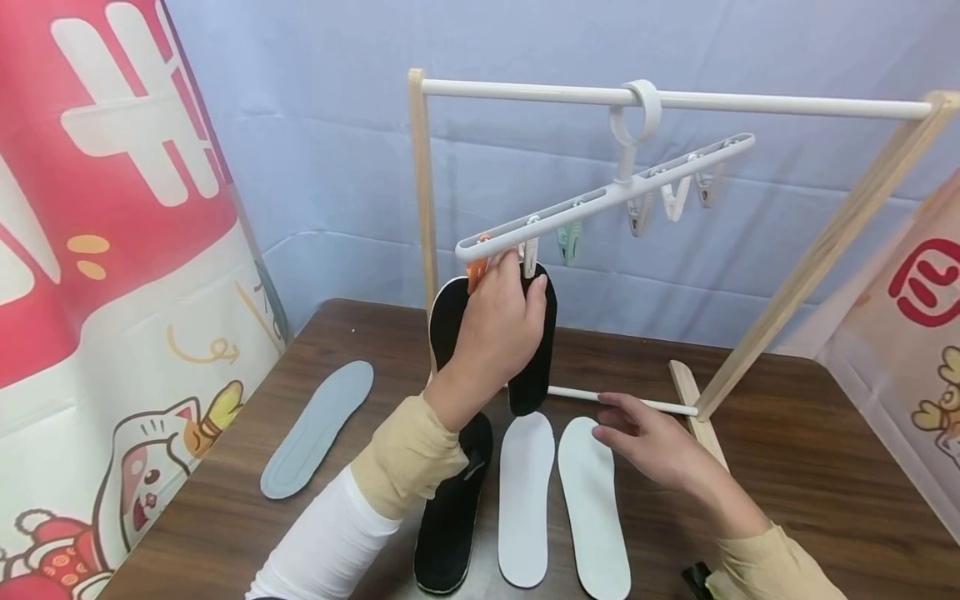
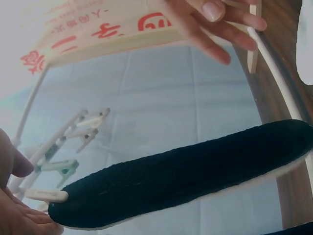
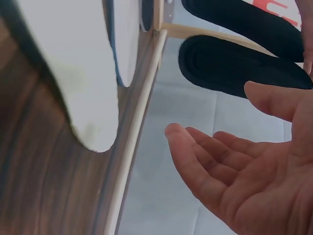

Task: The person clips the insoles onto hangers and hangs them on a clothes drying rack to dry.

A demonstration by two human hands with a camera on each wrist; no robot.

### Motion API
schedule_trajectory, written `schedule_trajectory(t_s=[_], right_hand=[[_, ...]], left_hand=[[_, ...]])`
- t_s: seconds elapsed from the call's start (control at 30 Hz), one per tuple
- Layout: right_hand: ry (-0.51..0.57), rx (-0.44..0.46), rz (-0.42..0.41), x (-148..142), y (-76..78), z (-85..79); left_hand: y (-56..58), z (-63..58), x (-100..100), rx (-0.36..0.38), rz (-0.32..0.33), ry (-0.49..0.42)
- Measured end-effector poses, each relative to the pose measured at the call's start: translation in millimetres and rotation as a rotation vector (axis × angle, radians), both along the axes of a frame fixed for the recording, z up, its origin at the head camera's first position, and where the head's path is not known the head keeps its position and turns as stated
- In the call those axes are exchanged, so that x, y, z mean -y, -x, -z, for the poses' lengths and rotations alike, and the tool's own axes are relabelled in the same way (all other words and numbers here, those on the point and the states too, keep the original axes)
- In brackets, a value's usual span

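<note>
My left hand (image 1: 495, 325) is raised to the low left end of a white clip hanger (image 1: 570, 208). Its thumb and fingers stand apart around a white clip (image 2: 48, 195), with the fingertips right at the top of a black insole (image 2: 181, 176). That insole hangs from the white clip. Beside it a second black insole (image 1: 447, 317) hangs under an orange clip (image 1: 476, 273), partly hidden by the hand. My right hand (image 1: 648, 437) hovers over the top of a white insole (image 1: 596, 508), fingers loosely bent and the palm holding nothing.
Another white insole (image 1: 525, 500), a black insole (image 1: 450, 533) and a light blue insole (image 1: 318, 429) lie on the wooden table (image 1: 225, 508). The hanger hooks over the white rail (image 1: 787, 104) of a wooden-legged rack. A green clip (image 1: 568, 242) and several pale clips hang farther right.
</note>
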State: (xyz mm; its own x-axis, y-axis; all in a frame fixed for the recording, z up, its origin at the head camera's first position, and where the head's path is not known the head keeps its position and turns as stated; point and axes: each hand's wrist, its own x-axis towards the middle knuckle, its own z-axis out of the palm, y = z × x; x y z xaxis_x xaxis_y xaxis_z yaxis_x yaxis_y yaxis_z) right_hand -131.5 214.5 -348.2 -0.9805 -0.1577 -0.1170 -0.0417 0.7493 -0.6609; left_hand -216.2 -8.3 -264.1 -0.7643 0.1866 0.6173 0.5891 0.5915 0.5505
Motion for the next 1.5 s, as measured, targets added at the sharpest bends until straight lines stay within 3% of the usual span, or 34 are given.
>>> schedule_trajectory(t_s=[0.37,0.67,1.1,1.3,1.5], right_hand=[[-0.132,0.069,-0.002,-17,-12.9,19.0],[-0.162,0.107,0.002,-31,-21.2,25.5],[-0.086,0.194,0.043,-30,-32.5,31.6],[-0.078,0.221,0.063,-29,-35.8,36.0],[-0.079,0.210,0.063,-26,-41.4,43.5]], left_hand=[[-7.2,6.9,11,-0.119,0.023,-0.006],[-15.6,5.0,15,-0.139,0.034,0.009],[-19.6,5.5,9,-0.214,0.055,0.016],[-20.5,2.1,6,-0.209,0.088,0.002],[-22.1,-2.1,3,-0.111,0.113,-0.033]])
